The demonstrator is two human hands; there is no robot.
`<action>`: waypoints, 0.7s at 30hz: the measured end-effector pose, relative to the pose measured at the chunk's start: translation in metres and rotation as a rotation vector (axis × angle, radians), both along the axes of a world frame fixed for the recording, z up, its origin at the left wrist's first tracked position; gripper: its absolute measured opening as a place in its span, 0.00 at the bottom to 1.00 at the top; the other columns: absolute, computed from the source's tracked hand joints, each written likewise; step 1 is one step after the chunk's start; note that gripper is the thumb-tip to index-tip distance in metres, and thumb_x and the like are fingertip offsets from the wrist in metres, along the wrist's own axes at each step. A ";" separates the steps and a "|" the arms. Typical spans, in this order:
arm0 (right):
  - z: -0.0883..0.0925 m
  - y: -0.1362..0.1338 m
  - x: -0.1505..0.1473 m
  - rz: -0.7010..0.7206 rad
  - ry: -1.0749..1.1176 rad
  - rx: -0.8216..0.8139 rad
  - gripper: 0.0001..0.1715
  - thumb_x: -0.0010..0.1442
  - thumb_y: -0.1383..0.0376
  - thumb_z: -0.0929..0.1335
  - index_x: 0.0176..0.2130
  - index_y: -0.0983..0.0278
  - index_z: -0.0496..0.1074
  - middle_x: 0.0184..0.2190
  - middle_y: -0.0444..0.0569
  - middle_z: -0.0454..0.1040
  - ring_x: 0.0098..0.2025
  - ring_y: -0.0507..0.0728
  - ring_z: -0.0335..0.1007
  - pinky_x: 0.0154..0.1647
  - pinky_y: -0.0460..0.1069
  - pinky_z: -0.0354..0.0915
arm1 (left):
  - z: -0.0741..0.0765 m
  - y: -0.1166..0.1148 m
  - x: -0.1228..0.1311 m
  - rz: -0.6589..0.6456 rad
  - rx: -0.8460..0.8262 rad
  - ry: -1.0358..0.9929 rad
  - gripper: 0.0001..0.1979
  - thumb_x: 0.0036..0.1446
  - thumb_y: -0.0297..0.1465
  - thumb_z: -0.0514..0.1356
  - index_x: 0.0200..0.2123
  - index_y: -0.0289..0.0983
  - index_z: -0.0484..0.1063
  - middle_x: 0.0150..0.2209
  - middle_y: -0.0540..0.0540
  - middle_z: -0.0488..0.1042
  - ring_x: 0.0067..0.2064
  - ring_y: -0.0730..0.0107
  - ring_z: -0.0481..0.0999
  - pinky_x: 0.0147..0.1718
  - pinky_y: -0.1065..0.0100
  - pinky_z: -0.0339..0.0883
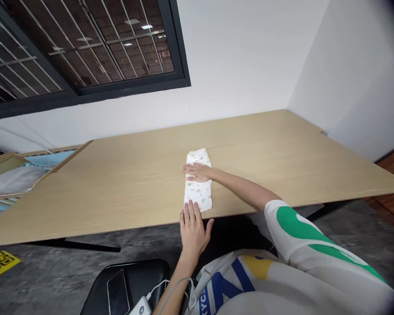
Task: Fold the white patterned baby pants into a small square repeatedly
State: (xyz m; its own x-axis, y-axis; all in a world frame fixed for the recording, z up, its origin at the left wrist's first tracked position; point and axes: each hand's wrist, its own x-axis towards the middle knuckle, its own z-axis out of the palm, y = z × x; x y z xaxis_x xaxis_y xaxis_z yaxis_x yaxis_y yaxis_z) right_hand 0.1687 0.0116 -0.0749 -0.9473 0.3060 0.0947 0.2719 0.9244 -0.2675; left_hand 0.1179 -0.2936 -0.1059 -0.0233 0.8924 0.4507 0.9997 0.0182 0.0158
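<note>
A white cloth (198, 192) with a small scattered print lies folded into a long strip on the wooden table, running from near the front edge toward the wall. My right hand (198, 172) rests flat across its upper middle, fingers stretched to the left. At the strip's near end, my left hand (194, 229) has its fingertips on the cloth, fingers straight and thumb apart. The palm of that hand hangs over the table's front edge. Part of the cloth is covered by both hands.
The light wooden table (128, 188) reaches back to a white wall with a barred window (118, 43). A wooden crib (57, 168) with blue and white bedding adjoins its left end. Below, a black chair (151, 271) carries a phone (118, 293) and a cabled white device (141, 307).
</note>
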 end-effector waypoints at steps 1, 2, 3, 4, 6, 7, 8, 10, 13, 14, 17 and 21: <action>0.001 0.012 -0.002 -0.030 -0.009 0.007 0.41 0.75 0.45 0.56 0.76 0.64 0.54 0.77 0.55 0.46 0.79 0.64 0.38 0.78 0.64 0.38 | 0.000 -0.001 0.000 0.005 -0.001 0.001 0.39 0.71 0.47 0.54 0.73 0.25 0.57 0.74 0.26 0.54 0.74 0.34 0.56 0.68 0.39 0.56; 0.002 0.025 -0.003 -0.064 -0.018 0.013 0.41 0.75 0.46 0.56 0.76 0.65 0.54 0.77 0.55 0.46 0.79 0.64 0.38 0.78 0.64 0.38 | 0.000 -0.002 0.001 0.014 -0.001 0.002 0.39 0.71 0.47 0.54 0.73 0.25 0.57 0.74 0.26 0.54 0.74 0.33 0.56 0.68 0.38 0.56; 0.003 0.036 -0.005 -0.098 -0.025 0.016 0.42 0.75 0.46 0.55 0.76 0.66 0.54 0.77 0.56 0.46 0.79 0.65 0.37 0.78 0.65 0.37 | -0.001 -0.002 0.001 0.022 -0.002 0.004 0.38 0.71 0.46 0.54 0.73 0.26 0.56 0.74 0.26 0.55 0.74 0.33 0.56 0.68 0.37 0.55; 0.005 0.047 -0.006 -0.130 -0.031 0.018 0.42 0.75 0.46 0.55 0.76 0.67 0.54 0.77 0.57 0.47 0.79 0.65 0.37 0.78 0.65 0.37 | -0.001 -0.003 0.002 0.028 0.000 0.007 0.38 0.71 0.46 0.55 0.73 0.26 0.56 0.74 0.26 0.55 0.74 0.32 0.56 0.67 0.37 0.55; 0.007 0.064 -0.007 -0.193 -0.028 0.025 0.42 0.75 0.47 0.55 0.75 0.68 0.55 0.77 0.57 0.47 0.79 0.65 0.39 0.78 0.64 0.39 | -0.002 -0.003 0.002 0.028 0.004 0.022 0.38 0.71 0.45 0.55 0.73 0.26 0.56 0.74 0.26 0.55 0.74 0.32 0.56 0.67 0.37 0.55; 0.008 0.070 -0.007 -0.221 -0.020 0.030 0.40 0.75 0.49 0.55 0.75 0.67 0.55 0.77 0.57 0.48 0.79 0.65 0.40 0.78 0.64 0.40 | -0.002 -0.003 0.002 0.025 0.009 0.033 0.37 0.71 0.45 0.56 0.73 0.26 0.57 0.74 0.26 0.55 0.73 0.32 0.57 0.67 0.37 0.56; 0.009 0.075 -0.007 -0.247 -0.005 0.036 0.39 0.75 0.51 0.55 0.75 0.67 0.56 0.77 0.57 0.48 0.79 0.65 0.40 0.78 0.64 0.41 | -0.003 -0.003 0.001 0.021 0.014 0.043 0.37 0.71 0.44 0.56 0.73 0.26 0.57 0.74 0.26 0.56 0.73 0.33 0.57 0.67 0.38 0.56; 0.010 0.080 -0.006 -0.313 0.028 0.052 0.38 0.75 0.55 0.54 0.74 0.69 0.56 0.77 0.59 0.48 0.79 0.65 0.41 0.77 0.64 0.42 | -0.001 -0.003 0.000 0.013 0.024 0.063 0.35 0.71 0.43 0.56 0.72 0.26 0.60 0.73 0.26 0.58 0.72 0.33 0.59 0.66 0.39 0.58; 0.014 0.075 -0.003 -0.419 0.094 0.085 0.38 0.75 0.58 0.53 0.74 0.75 0.54 0.77 0.64 0.45 0.79 0.67 0.37 0.78 0.66 0.39 | 0.008 -0.004 -0.007 -0.018 0.039 0.073 0.34 0.70 0.43 0.58 0.69 0.27 0.64 0.70 0.25 0.62 0.69 0.34 0.64 0.63 0.42 0.63; 0.016 0.070 -0.001 -0.430 0.128 0.106 0.38 0.74 0.58 0.53 0.74 0.75 0.53 0.77 0.65 0.45 0.79 0.68 0.37 0.78 0.66 0.38 | 0.012 -0.004 -0.011 -0.035 0.038 0.067 0.32 0.70 0.43 0.58 0.68 0.28 0.65 0.69 0.26 0.64 0.67 0.36 0.66 0.62 0.43 0.66; 0.026 0.037 0.014 -0.363 0.242 0.159 0.35 0.74 0.60 0.57 0.73 0.73 0.56 0.77 0.64 0.49 0.78 0.68 0.41 0.77 0.65 0.40 | 0.026 -0.008 -0.026 -0.121 0.009 0.022 0.24 0.71 0.39 0.58 0.64 0.34 0.70 0.62 0.31 0.71 0.59 0.47 0.74 0.56 0.49 0.71; 0.041 -0.043 0.054 -0.259 0.311 0.059 0.28 0.74 0.59 0.61 0.67 0.68 0.66 0.67 0.65 0.65 0.68 0.70 0.59 0.71 0.68 0.53 | 0.036 -0.012 -0.045 -0.274 -0.030 0.006 0.20 0.69 0.25 0.55 0.62 0.40 0.72 0.54 0.38 0.75 0.50 0.57 0.76 0.50 0.56 0.74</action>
